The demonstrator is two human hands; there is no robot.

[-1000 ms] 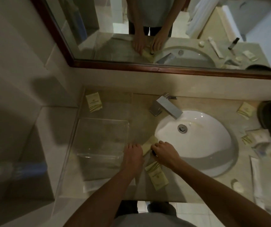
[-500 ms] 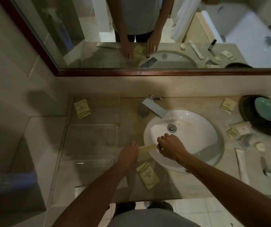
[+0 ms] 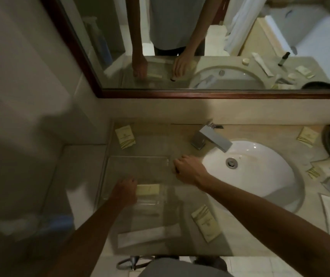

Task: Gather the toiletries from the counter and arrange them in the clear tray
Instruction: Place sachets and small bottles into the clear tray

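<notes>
From the head camera, the left hand [image 3: 125, 189] is pinching one end of a pale yellow packet [image 3: 147, 189], holding it inside the clear tray [image 3: 138, 159] near the tray's front edge. The tray is sitting at the left end of the counter [image 3: 182, 212], see-through and hard to make out. The right hand [image 3: 188, 169] is curling into a fist at the tray's right edge beside the sink [image 3: 260, 172]; what it is holding I cannot tell. I am counting three more yellow packets lying loose: one [image 3: 125, 136] at the back left corner, one [image 3: 207, 222] near the front edge, one [image 3: 307, 136] at the back right. Their printing is too blurred to read. A long white packet [image 3: 148, 235] is lying at the front edge.
</notes>
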